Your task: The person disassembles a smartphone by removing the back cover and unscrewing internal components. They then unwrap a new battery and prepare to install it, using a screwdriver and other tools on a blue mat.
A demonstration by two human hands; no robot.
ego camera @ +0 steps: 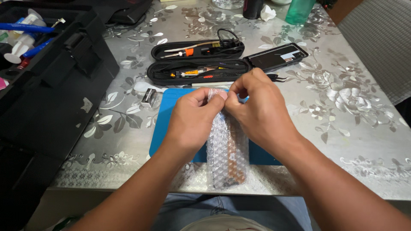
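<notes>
Nearest the camera, a bubble-wrap pouch [227, 149] lies lengthwise, its long axis running from the table edge straight away from the person. Its near end overhangs the front of the blue mat [171, 115] and rests on the table [351, 128]; its far end is lifted slightly into the fingers. The wrap is clear and pebbled with small round bubbles, and something long, flat and orange-brown shows through it, darker at the near end; what it is cannot be told.

Both hands meet at the pouch's far end. The left hand [192, 119] pinches the top edge of the wrap between thumb and forefinger, the other fingers curled under. The right hand [261, 111] pinches the same edge just beside it, knuckles up, so the fingertips of the two hands almost touch.

The mat is smooth, rectangular, with rounded corners. The table under it has a glossy silver covering printed with grey roses and leaves.

Just left of the mat's far corner sits a small shiny metal block [149, 97]. Beyond the hands lies an open black zip case [197, 70], long and oval, holding a soldering iron [188, 52] with an orange collar and coiled cord. Right of it is a flat black tray [276, 56]. At the left stands a large black plastic toolbox [51, 85], open, with blue pens inside. At the far edge is a green bottle [299, 10].
</notes>
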